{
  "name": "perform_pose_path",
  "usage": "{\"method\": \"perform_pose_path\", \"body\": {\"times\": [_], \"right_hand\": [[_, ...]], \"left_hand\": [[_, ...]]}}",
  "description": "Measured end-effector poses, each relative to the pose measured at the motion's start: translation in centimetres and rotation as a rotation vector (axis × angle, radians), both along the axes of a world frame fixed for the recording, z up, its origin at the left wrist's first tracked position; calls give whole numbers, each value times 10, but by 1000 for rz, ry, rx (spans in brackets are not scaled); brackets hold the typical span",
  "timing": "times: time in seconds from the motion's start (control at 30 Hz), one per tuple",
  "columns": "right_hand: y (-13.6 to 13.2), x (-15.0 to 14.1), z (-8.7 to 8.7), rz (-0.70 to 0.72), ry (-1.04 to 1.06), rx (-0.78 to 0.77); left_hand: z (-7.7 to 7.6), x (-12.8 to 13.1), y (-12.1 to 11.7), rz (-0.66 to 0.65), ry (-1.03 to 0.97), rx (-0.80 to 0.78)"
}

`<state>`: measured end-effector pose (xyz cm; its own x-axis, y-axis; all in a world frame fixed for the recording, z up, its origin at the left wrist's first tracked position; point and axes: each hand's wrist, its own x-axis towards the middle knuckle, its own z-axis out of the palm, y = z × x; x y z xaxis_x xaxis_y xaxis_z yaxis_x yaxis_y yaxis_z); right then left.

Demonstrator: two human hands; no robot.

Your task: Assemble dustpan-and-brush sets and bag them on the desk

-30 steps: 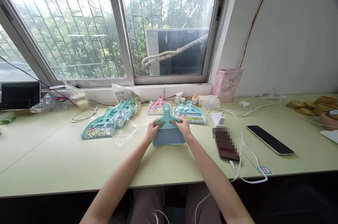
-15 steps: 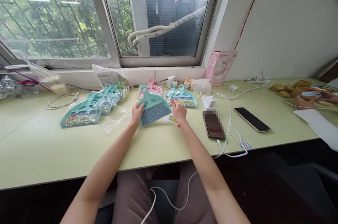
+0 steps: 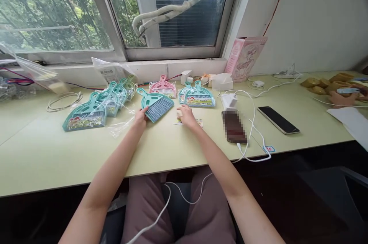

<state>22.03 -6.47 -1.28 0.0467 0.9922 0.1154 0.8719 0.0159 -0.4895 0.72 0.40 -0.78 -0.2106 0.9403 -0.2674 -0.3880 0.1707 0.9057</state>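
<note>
My left hand (image 3: 140, 116) grips the lower left edge of a teal dustpan with a grey-bristled hand brush (image 3: 159, 107) nested in it. The set has no wrapper and leans at a slant, its handle toward the window. My right hand (image 3: 186, 116) is over a small printed card (image 3: 199, 122) on the table, thumb and fingers apart; the hand covers most of the card. Behind my right hand stand blue-green wrapped dustpan sets (image 3: 199, 95). A pink dustpan set (image 3: 163, 87) sits behind the held one.
Several wrapped teal dustpan sets (image 3: 86, 115) lie on the left, with clear plastic film (image 3: 116, 129) beside them. Two phones (image 3: 278, 119), a white cable and a charger (image 3: 229, 101) lie right. A pink box (image 3: 245, 59) stands by the wall. Another person's hand (image 3: 342, 98) is far right.
The dustpan set has moved left and lower, its handle tipping left. My right hand has left the set's right side and come down over the card. The view has shifted slightly.
</note>
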Motion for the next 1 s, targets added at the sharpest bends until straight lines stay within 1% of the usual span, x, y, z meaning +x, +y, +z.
{"method": "perform_pose_path", "body": {"times": [0.1,0.2,0.37,0.5,0.63,0.73,0.87,1.0], "right_hand": [[1,6,2,-45,13,-11],[0,11,9,-95,5,-59],[-8,13,21,36,-27,-185],[-12,10,28,82,17,-231],[-12,9,30,109,59,-228],[-10,7,30,125,39,-196],[-9,2,31,120,-3,-169],[-10,-6,30,160,36,-192]], "left_hand": [[5,1,-4,15,-42,-28],[5,0,-4,27,-16,-56],[1,-3,0,-15,17,-37],[0,-5,-3,-22,27,-30],[0,-4,-3,4,65,-34],[-1,-3,-1,15,87,-40],[-3,-5,3,-4,114,-28],[-9,-8,6,-24,138,-13]]}}
